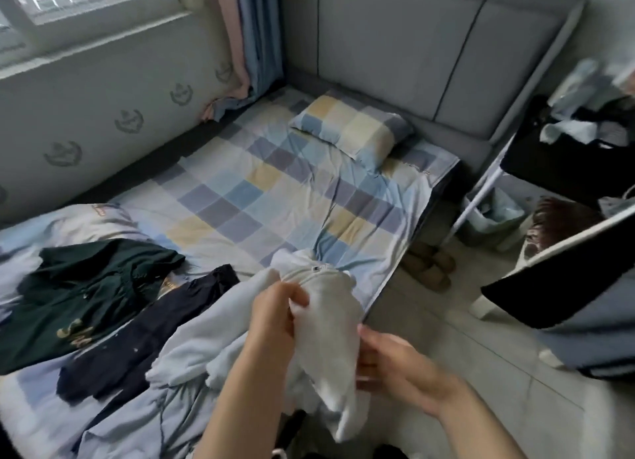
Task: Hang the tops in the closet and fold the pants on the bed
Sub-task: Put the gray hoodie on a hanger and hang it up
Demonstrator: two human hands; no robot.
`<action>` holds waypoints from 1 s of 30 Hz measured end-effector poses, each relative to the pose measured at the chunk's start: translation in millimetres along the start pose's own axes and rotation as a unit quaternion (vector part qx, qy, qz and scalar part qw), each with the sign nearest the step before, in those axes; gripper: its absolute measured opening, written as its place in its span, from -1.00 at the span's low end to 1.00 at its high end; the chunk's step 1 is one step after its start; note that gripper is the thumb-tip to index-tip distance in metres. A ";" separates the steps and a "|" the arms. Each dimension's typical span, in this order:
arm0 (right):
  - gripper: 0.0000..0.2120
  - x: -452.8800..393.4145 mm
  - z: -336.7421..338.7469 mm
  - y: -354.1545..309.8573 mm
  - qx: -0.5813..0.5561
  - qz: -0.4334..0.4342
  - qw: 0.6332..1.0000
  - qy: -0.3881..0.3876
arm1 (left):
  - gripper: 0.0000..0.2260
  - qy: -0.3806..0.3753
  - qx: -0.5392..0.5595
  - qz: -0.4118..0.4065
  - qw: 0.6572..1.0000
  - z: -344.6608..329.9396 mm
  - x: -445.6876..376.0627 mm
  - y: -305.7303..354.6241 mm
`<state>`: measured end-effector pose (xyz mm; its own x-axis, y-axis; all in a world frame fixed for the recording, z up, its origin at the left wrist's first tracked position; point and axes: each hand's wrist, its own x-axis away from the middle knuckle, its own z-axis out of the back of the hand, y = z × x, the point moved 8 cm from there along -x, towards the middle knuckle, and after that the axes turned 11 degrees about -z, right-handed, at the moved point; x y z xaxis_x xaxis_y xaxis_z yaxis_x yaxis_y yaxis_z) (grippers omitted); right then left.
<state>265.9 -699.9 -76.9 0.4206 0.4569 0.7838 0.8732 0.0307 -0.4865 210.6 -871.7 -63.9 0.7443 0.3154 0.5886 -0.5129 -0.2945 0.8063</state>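
Both hands hold up a pale, whitish garment (326, 338) at the near edge of the bed (275, 190). The left hand (275, 317) pinches a bunch of its cloth near the top, just below what looks like a zipper or collar end, fingers curled round the fabric. The right hand (388, 362) is at the garment's other side; its fingers appear to curl onto the edge of the cloth, though motion blur makes the exact grip hard to read. The rest of the garment trails down and away to the left of the grip, over the rumpled blue bedding.

Judged from how things lie, the task looks to be at an early stage. Beyond the left hand, farther across the bed, a dark navy garment (147, 335) lies spread and unfolded, and past that a dark green top (86, 297) with gold lettering lies loose as well. Neither is folded or hung. No folded pants show anywhere on the bed, and no closet or hanger is clearly in view.

To the right of the grip, off the bed, stand a rack with dark cloth (567, 170) and a pair of slippers (429, 266) on the floor.

What seems left: sort out whether the pale piece is a top or pants, deal with it accordingly, then handle the two dark pieces.
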 end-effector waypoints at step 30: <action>-0.54 388.9 364.0 -32.6 -0.335 0.436 0.788 0.277 | -0.79 -0.429 -0.384 -0.187 0.796 -431.8 208.2 -89.7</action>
<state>311.3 -199.6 103.3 0.8128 -0.4202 0.4034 0.0483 -0.6415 -0.7656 227.0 -390.1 11.1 0.7554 -0.5775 0.3094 -0.0529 0.4169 0.9074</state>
